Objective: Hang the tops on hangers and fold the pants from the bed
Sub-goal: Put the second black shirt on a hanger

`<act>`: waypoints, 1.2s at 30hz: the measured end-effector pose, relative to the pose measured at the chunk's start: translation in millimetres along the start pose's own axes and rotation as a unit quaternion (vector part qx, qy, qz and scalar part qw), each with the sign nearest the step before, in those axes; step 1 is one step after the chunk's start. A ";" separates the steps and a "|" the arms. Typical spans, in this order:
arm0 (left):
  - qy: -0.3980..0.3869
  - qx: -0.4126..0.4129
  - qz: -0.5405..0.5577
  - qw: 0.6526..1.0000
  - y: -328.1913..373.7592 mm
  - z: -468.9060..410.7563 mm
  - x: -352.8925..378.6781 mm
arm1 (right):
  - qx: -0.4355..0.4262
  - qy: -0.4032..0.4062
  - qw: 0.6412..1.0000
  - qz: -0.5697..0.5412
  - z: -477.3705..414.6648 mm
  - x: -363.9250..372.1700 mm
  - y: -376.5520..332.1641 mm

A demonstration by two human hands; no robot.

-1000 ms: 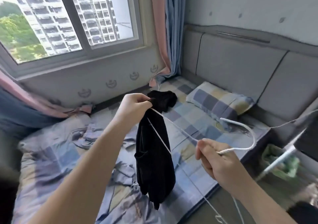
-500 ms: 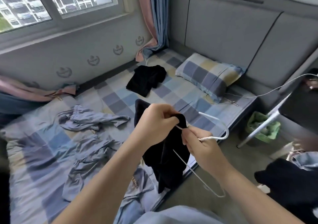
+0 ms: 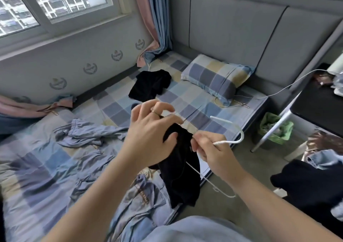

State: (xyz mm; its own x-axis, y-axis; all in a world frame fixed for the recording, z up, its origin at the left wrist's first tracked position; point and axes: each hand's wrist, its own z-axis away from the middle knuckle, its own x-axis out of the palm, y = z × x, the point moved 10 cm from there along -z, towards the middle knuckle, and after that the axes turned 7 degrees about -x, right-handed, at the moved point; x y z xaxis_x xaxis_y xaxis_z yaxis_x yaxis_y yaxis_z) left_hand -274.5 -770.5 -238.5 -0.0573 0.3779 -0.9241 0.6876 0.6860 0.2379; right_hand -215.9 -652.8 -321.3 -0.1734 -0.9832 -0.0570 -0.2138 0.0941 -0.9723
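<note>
left grip (image 3: 152,135): thumb and forefinger pinch the black top (image 3: 180,176) at its upper edge, other fingers lifted and loosely spread, ring on one of them
right grip (image 3: 209,149): closed on the neck of the white hanger (image 3: 241,135), just below the hook; hook curves up and away, one wire arm runs down to the right past the fabric
top hangs bunched from both hands, above the near edge of the bed (image 3: 194,100); cannot tell how far the hanger sits inside it
on the bed: second black top (image 3: 150,85) crumpled near the pillow (image 3: 213,78), pale blue pants (image 3: 89,132) in a heap to the left, more pale blue cloth nearest the camera
green bin (image 3: 276,128) on the floor beside the bed, by the leg of a dark worktop (image 3: 315,108)
</note>
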 end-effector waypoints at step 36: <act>0.009 -0.254 0.297 0.920 -28.6 40.3 44.3 | 0.018 -0.027 0.997 0.068 33.6 11.4 61.9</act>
State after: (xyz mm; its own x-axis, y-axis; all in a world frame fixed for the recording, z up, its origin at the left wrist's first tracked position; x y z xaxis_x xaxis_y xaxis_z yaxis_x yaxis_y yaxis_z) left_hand -267.6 -798.4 -298.3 0.2039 0.7877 -0.5813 0.1740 0.5552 0.8133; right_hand -198.8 -663.5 -389.7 -0.1463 -0.9687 -0.2006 -0.1567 0.2230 -0.9621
